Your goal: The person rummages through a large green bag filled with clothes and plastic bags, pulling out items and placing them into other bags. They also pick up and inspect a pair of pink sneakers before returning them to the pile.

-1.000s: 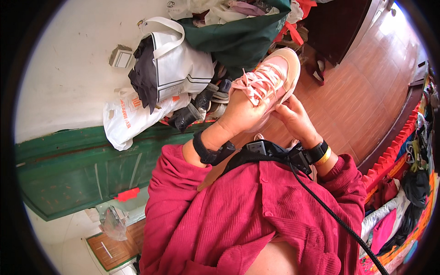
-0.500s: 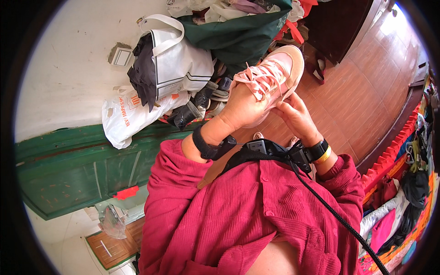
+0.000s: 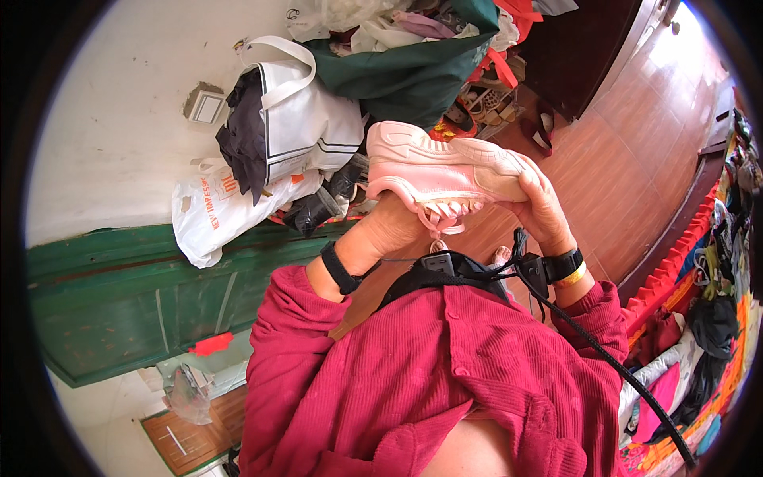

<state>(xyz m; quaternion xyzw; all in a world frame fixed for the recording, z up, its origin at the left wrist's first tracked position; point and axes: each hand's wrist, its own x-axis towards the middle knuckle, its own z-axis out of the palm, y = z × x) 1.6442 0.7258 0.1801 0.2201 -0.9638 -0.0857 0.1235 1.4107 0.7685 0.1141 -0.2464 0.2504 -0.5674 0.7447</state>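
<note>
A pink sneaker (image 3: 433, 171) is held up in front of me, turned on its side, with its heel to the left and its toe to the right. Its pale, thick sole faces up and away from me, while the pink laces (image 3: 449, 215) hang on the near side. My left hand (image 3: 395, 225) supports it at the shoe's opening, its fingers hidden inside or behind the shoe. Around the toe end, my right hand (image 3: 543, 203) is closed, thumb and fingers gripping it.
Beyond the shoe stand a white tote bag (image 3: 310, 119) with dark cloth, a stuffed dark green bag (image 3: 397, 71) and several shoes (image 3: 489, 103). A white plastic bag (image 3: 211, 211) hangs over the green cabinet (image 3: 143, 286). Clothes (image 3: 711, 326) are heaped at right. A black cable (image 3: 604, 358) crosses my sleeve.
The sneaker has been rolled over from laces up to its side, sole now facing away. My right hand has moved from the shoe's side to its toe.
</note>
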